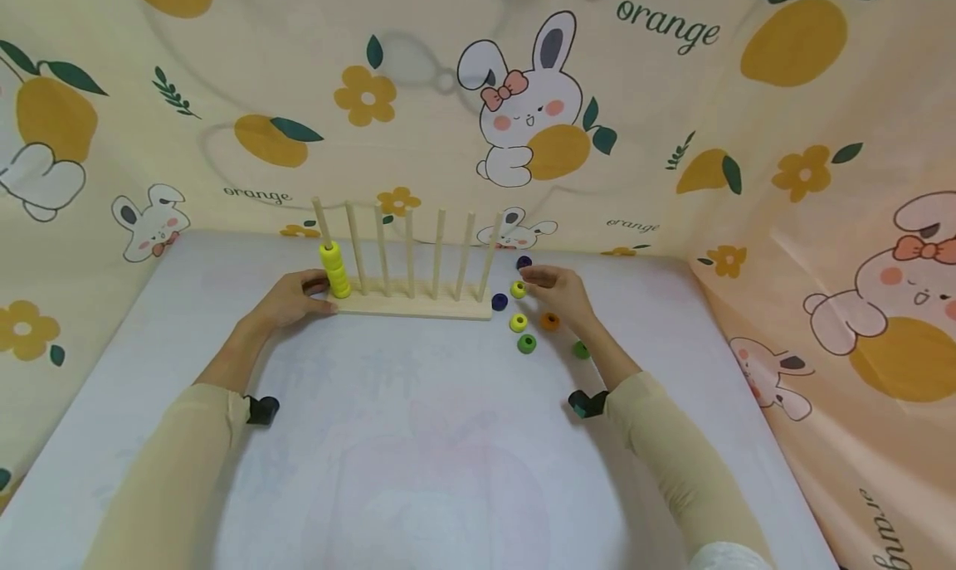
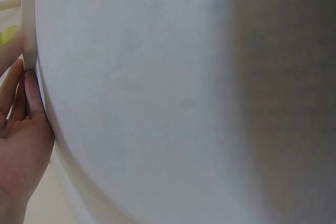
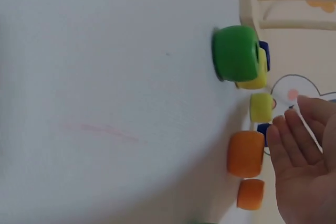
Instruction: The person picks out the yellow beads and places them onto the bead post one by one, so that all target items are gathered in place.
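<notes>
A wooden peg stand (image 1: 414,307) with a row of upright pegs stands toward the back of the table. Its leftmost peg carries a stack of yellow beads (image 1: 336,273). My left hand (image 1: 290,296) grips the left end of the base, thumb along the front edge. Right of the stand, my right hand (image 1: 563,294) reaches over loose beads with nothing in its fingers. Its fingertips come close to a yellow bead (image 1: 519,289) and a dark blue bead (image 1: 524,262). In the right wrist view, its fingers (image 3: 296,137) extend loosely beside the beads.
Nearer me lie another yellow bead (image 1: 519,323), an orange bead (image 1: 550,321) and a green bead (image 1: 526,343). A second dark blue bead (image 1: 499,302) sits by the stand's right end. Another green bead (image 1: 581,350) is partly behind my right wrist. Printed cloth (image 1: 418,163) rises behind the table.
</notes>
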`<state>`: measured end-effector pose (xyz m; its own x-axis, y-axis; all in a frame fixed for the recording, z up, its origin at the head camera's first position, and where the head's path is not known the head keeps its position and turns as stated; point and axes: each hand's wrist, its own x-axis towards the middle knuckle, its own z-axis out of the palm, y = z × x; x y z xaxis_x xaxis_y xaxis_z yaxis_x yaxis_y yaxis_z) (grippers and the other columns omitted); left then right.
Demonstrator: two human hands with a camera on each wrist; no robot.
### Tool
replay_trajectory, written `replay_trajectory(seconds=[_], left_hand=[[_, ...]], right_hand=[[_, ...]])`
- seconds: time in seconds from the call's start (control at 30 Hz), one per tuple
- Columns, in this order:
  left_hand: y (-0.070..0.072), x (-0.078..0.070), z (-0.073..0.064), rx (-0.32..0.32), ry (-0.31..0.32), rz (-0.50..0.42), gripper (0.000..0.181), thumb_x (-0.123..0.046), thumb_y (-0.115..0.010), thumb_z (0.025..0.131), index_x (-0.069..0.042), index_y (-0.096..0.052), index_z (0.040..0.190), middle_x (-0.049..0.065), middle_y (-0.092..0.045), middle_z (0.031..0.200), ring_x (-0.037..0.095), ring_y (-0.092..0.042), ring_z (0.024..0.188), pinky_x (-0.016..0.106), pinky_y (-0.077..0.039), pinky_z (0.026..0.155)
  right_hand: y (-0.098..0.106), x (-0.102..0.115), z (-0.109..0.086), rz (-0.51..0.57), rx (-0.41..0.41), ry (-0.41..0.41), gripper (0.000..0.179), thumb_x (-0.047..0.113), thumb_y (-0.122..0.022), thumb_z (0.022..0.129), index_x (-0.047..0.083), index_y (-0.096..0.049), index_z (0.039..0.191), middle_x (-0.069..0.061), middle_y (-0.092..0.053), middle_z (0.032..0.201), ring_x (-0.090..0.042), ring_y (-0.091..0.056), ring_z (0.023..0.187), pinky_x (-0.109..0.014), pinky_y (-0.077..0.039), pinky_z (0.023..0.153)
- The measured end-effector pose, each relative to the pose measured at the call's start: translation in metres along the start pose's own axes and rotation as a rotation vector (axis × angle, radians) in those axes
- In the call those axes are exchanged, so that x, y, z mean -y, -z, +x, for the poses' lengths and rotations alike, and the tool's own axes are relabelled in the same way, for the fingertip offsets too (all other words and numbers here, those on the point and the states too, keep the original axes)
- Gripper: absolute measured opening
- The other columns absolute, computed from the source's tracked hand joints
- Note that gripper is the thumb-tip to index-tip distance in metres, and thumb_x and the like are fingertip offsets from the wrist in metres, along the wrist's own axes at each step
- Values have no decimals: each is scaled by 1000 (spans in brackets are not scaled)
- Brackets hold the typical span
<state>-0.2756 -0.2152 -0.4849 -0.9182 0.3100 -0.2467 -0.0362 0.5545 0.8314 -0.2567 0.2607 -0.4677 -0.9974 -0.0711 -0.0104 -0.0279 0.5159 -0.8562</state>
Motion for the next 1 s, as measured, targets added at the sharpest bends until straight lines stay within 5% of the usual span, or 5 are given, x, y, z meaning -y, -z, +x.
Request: replay_trajectory(seconds=[0.6,1.0], left_hand=[[0,3,0,-1,9,25,83,-15,-78,87,6,-30,151,26,-36,154,40,-34,142,50,-25,119],[-1,3,2,-4,-1,18,82,-15,-78,87,5,-31,151,26,-36,154,40,-34,142,49,-26,119]], right_hand=[[-15,1,5,-131,47,-129,38,9,-72,91,14,-67,128,-8,-67,127,-26,-60,118,-38,-52,99],[-17,2,9,-188,-6,-137,36,15,-76,88,18,-71,124,-7,-68,125,-26,-58,119,-41,-47,104]])
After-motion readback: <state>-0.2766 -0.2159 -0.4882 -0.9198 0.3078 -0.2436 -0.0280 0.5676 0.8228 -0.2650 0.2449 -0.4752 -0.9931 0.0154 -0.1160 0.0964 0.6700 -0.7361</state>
